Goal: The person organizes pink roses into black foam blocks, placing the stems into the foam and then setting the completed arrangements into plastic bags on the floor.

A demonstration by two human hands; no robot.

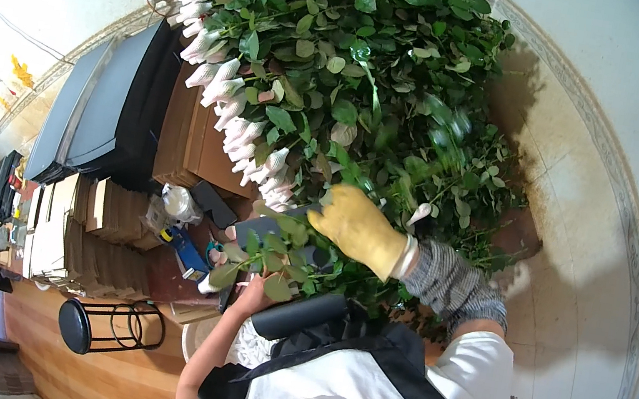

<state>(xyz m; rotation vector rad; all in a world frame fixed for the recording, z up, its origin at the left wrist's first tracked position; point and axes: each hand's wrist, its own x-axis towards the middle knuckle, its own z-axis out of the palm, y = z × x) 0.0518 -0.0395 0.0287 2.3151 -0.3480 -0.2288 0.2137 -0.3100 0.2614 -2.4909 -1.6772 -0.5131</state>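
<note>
My left hand [256, 295], bare, is closed on a leafy rose stem [269, 260]; a white wrapped bud [209, 285] lies beside it. My right hand [353, 226], in a yellow glove with a grey knitted sleeve, has curled fingers over a dark padded surface [259, 229] among leaves; what they hold is hidden. A large pile of leafy stems [367, 64] fills the area ahead, with rows of pale mesh-wrapped buds [223, 90] along its left edge. Some foliage above the glove is blurred. A black cylindrical pad [300, 312] lies just below my hands.
Left are grey-black stacked sheets [104, 100], cardboard stacks [61, 228], a clear bag [180, 201], a blue tool [184, 249] and scissors [216, 254]. A black stool [76, 325] stands on the wooden floor [55, 367]. A tiled wall [578, 268] bounds the right side.
</note>
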